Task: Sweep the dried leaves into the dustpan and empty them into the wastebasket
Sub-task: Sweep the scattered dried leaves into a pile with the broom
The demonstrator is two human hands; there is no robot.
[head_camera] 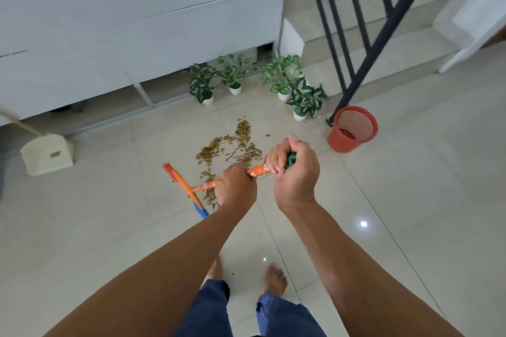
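Note:
A scatter of dried brown leaves lies on the pale tiled floor in front of me. I hold an orange broom with blue bristles; its head rests on the floor at the near left edge of the leaves. My left hand grips the orange handle low down, and my right hand is closed around its green top end. A cream dustpan with a long handle stands on the floor far to the left. The red-orange wastebasket stands to the right of the leaves.
Several small potted plants in white pots stand beyond the leaves against a white cabinet. A black stair railing comes down right beside the wastebasket, with steps behind it. My bare feet are on the tiles below.

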